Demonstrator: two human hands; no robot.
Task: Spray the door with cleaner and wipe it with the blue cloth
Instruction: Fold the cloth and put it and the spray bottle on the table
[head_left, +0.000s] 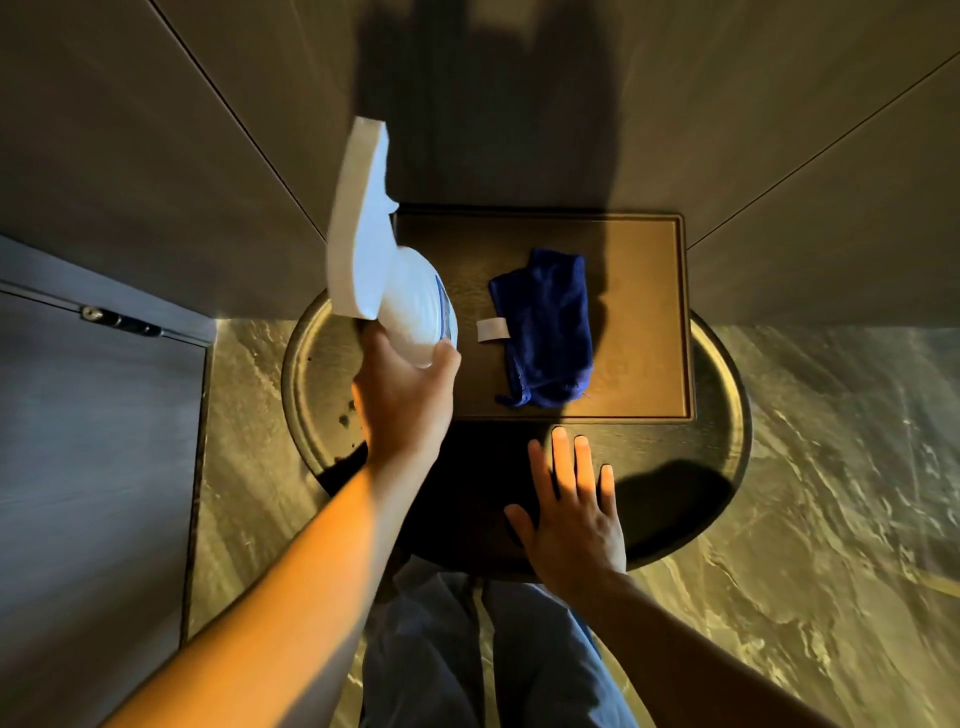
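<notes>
My left hand (402, 400) grips a white spray bottle (379, 270) by its body and holds it above the left side of the round table, the spray head pointing up and away. The blue cloth (545, 332), with a white label at its left edge, lies crumpled on a dark rectangular tray (649, 312). My right hand (571, 514) hovers open, fingers spread, over the near edge of the table, just below the tray and apart from the cloth. A grey door (93, 441) with a small metal fitting stands at the left.
The dark round table (727, 426) carries the tray and stands against grey wall panels (182, 156). Marbled stone floor (831, 519) spreads to the right and left of the table. My legs in blue trousers (493, 649) are right below the table's near edge.
</notes>
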